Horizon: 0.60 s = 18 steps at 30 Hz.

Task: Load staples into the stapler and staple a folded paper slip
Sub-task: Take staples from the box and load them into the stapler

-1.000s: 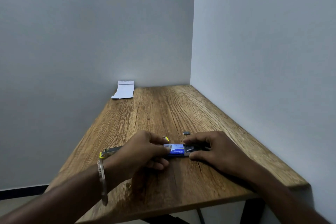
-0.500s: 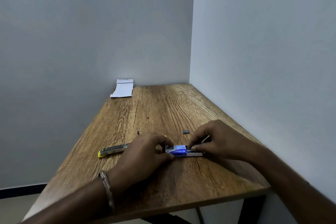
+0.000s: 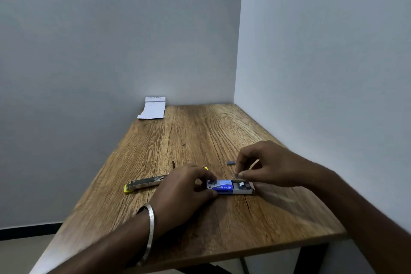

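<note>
A small blue staple box (image 3: 223, 188) lies on the wooden table (image 3: 200, 140), its inner tray (image 3: 243, 188) slid out to the right with dark staples inside. My left hand (image 3: 184, 187) pinches the box's left end. Just above the tray, my right hand (image 3: 264, 165) holds a small strip of staples (image 3: 238, 175) between thumb and fingertips. The metal stapler with yellow ends (image 3: 144, 184) lies opened out on the table to the left, partly hidden behind my left hand. A folded white paper slip (image 3: 153, 108) leans against the wall at the table's far left corner.
A loose dark staple piece (image 3: 230, 163) lies on the table beyond my right hand. A thin small metal bit (image 3: 173, 163) lies behind the stapler. Walls close the table in at the back and the right; its left and near edges drop off.
The box's tray has slid further out to the right. My right hand has risen from the tray with a strip of staples pinched in it. My left hand stays on the box.
</note>
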### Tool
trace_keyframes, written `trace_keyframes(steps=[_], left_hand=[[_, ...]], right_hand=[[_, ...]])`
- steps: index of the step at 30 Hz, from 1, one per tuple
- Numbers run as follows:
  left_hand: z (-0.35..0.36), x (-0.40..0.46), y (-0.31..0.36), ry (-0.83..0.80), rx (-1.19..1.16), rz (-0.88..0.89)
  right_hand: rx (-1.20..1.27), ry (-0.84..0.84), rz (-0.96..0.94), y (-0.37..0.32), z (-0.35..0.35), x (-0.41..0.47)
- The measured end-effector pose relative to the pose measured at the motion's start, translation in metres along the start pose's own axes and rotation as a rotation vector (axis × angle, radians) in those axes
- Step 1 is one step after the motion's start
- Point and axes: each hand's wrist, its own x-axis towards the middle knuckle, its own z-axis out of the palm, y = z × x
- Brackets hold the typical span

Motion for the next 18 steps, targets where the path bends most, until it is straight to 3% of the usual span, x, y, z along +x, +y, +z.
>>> trace_keyframes(steps=[4,13,18], left_hand=[[0.0,0.0,0.0,-0.003,-0.017,-0.014],[-0.002,-0.002,0.004,-0.009,-0.073,0.007],[-0.029,-0.012,0.003,0.226,-0.205,0.02]], right_hand=[[0.25,0.155,0.026,0.002,0.002,-0.006],[0.788,0.25,0.153,0.004,0.014,-0.006],[1.089,0.328,0.236,0.0,0.019,0.004]])
